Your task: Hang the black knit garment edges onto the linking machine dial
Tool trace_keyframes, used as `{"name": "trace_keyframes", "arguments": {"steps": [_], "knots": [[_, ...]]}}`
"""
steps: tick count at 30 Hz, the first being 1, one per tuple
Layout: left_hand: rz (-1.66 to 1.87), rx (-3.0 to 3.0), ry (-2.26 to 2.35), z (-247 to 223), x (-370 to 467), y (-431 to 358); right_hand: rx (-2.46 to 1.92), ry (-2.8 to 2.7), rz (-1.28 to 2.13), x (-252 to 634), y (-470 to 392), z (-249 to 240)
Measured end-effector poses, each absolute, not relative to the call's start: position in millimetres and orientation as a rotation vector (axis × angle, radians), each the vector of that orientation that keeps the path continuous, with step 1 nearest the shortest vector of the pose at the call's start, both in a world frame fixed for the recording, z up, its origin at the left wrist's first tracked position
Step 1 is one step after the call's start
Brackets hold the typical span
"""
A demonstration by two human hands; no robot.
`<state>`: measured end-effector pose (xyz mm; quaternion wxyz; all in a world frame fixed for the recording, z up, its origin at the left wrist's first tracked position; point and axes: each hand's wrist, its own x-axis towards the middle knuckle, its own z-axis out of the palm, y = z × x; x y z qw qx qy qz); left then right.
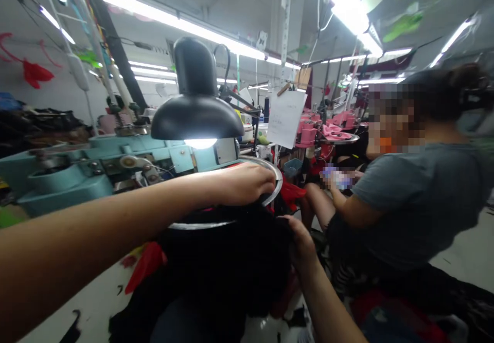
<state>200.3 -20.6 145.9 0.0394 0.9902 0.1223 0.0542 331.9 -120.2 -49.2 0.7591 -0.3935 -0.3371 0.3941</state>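
A large piece of black cloth [227, 266] hangs from a round metal tray [278, 181] down over my lap. My left hand [250, 182] reaches across the tray, its fingers curled closed on the upper part of the cloth; the fingertips are hidden. Lower and to the right, my right hand [303, 242] grips the cloth's right edge between thumb and fingers. Just behind my left forearm stands a pale teal machine [146, 150]. A black lamp [196, 114] shines down over the tray.
A person in a grey shirt [420, 204] sits close on my right. A paper sheet [286, 119] hangs beyond the tray. Pink machines [309, 129] stand farther back. Red cloth [148, 267] lies below my left forearm.
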Motion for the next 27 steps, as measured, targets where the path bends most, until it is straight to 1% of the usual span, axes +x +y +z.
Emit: {"name": "trace_keyframes", "arguments": {"steps": [2, 4, 6, 9, 10, 14, 19, 23, 27], "knots": [[-0.092, 2.918, 0.282, 149, 206, -12, -0.772, -0.667, 0.820, 335, -127, -41], [-0.198, 2.756, 0.156, 146, 212, 1, -0.671, -0.552, 0.825, 334, -132, -30], [-0.140, 2.645, 0.080, 139, 218, 13, -0.644, -0.519, 0.966, 329, -134, -22], [-0.031, 2.591, 0.097, 126, 223, 25, -0.746, -0.751, 1.300, 322, -131, -20], [-0.002, 2.578, 0.106, 122, 223, 27, -0.787, -0.826, 1.356, 321, -128, -20], [0.049, 2.528, 0.094, 114, 220, 32, -0.900, -0.819, 1.264, 321, -121, -20], [0.051, 2.471, 0.017, 119, 214, 40, -0.876, -0.995, 1.325, 303, -115, -4], [0.122, 2.407, 0.085, 122, 211, 41, -1.006, -1.051, 1.139, 289, -115, -1], [0.148, 2.370, 0.096, 122, 211, 37, -1.000, -1.065, 1.043, 287, -116, -8]]}}
